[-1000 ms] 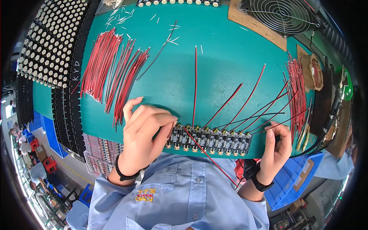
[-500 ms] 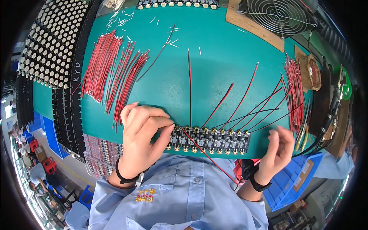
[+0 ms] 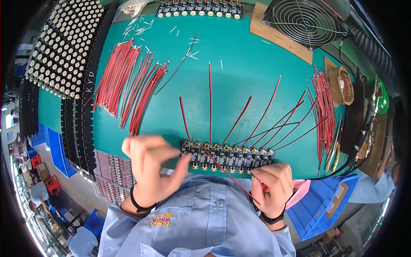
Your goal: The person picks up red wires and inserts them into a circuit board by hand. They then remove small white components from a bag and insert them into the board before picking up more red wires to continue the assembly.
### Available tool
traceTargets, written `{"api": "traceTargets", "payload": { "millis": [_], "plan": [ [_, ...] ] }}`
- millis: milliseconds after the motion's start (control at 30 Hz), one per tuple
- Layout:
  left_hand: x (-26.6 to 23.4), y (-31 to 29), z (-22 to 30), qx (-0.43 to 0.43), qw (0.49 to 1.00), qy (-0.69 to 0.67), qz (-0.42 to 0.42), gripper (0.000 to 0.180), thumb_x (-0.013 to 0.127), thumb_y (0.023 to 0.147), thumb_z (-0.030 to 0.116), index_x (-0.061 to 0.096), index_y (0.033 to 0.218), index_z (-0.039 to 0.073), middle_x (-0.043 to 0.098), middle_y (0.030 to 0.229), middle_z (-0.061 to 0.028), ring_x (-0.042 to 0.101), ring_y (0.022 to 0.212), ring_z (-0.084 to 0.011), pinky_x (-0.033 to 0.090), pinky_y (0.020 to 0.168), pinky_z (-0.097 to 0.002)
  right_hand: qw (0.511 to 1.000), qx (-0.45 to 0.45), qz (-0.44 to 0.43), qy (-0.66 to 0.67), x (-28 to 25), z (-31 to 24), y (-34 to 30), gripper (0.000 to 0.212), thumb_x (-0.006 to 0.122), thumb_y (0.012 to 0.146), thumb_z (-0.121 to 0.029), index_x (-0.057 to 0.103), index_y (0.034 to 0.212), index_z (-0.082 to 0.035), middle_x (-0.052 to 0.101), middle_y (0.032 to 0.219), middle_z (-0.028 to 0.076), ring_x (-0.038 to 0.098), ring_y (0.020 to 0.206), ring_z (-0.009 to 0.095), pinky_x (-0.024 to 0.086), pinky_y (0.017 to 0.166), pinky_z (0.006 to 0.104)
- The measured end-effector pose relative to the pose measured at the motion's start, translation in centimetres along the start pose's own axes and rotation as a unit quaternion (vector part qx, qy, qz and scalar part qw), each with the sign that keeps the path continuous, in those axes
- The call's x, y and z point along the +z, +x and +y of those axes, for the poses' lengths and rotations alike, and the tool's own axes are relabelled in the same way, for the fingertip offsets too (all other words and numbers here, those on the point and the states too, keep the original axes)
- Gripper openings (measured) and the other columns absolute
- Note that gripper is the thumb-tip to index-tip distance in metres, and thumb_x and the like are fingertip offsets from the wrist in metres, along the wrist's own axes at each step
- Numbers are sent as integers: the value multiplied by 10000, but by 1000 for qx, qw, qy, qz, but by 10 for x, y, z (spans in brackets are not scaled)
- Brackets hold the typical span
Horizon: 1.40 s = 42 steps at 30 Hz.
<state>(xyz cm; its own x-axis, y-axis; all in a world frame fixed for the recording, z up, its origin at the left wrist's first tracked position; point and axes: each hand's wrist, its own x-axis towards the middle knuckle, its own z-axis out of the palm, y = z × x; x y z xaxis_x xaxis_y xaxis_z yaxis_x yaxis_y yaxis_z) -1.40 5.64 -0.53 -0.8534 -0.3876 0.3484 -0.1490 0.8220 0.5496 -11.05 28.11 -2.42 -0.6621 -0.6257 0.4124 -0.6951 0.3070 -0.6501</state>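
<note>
A row of small black circuit boards (image 3: 227, 156) lies near the table's front edge, with several red and black wires joined along its far side. One red wire (image 3: 231, 173) crosses over the boards toward me, its loose end lying over my right hand (image 3: 274, 188). That hand is closed at the row's near right corner, fingers curled and thumb tucked in; its exact hold is partly hidden. My left hand (image 3: 156, 167), somewhat blurred, is beside the row's left end with thumb and forefinger apart, holding nothing. A short red wire (image 3: 184, 118) stands out from that end.
Bundles of red wires lie at the left (image 3: 115, 81) and right (image 3: 324, 115). Trays of round pale parts (image 3: 58, 47) stand far left. A fan (image 3: 306, 21) sits at the back right, another board row (image 3: 199, 9) at the back. White slivers (image 3: 139, 28) lie scattered.
My left hand has let go at the row's left end and drawn back; a short wire now shows there. My right hand has come leftward and down to the row's near right corner.
</note>
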Motion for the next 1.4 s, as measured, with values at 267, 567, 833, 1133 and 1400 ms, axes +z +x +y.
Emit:
{"api": "traceTargets", "payload": {
  "millis": [267, 567, 833, 1133, 1400],
  "plan": [
    [13, 2, 19, 137, 987, 52, -58, 281, 803, 623, 131, 670, 868, 162, 477, 816, 13, 467, 779, -181, 269, 751, -361, 1000, -8, -17, -9, 3, 3, 1, 226, 727, 679, -27, 658, 890, -68, 637, 841, 34, 573, 694, 204, 424, 636, 322],
    [18, 5, 14, 53, 995, 89, 7, 358, 822, 634, 125, 618, 928, 114, 488, 805, -4, 486, 785, -193, 279, 785, -351, 1000, 5, -7, 9, 4, 5, 1, 199, 703, 696, 7, 636, 872, -55, 632, 815, 51, 568, 683, 227, 415, 631, 335],
    [25, 6, 1, 8, 996, 58, 61, 586, 866, 623, 217, 517, 1077, 97, 539, 883, -14, 502, 825, -180, 265, 811, -365, 1000, -3, -6, 11, 3, 7, 0, 222, 717, 684, -9, 646, 887, -64, 635, 830, 38, 575, 692, 213, 421, 633, 325],
    [22, 14, 0, -36, 997, 67, -10, 703, 864, 619, 222, 473, 1181, 61, 531, 958, -25, 508, 891, -183, 262, 842, -370, 1000, -2, -10, 17, 2, 10, -1, 224, 722, 679, -15, 654, 888, -62, 632, 831, 42, 575, 694, 217, 426, 629, 325],
    [21, 16, 1, -46, 995, 72, -49, 699, 859, 619, 231, 479, 1178, 51, 546, 1010, -41, 513, 897, -183, 259, 858, -375, 1000, -9, -8, 13, 3, 11, -1, 256, 750, 660, -40, 671, 901, -76, 630, 845, 31, 571, 694, 206, 428, 626, 319]
  ]
}}
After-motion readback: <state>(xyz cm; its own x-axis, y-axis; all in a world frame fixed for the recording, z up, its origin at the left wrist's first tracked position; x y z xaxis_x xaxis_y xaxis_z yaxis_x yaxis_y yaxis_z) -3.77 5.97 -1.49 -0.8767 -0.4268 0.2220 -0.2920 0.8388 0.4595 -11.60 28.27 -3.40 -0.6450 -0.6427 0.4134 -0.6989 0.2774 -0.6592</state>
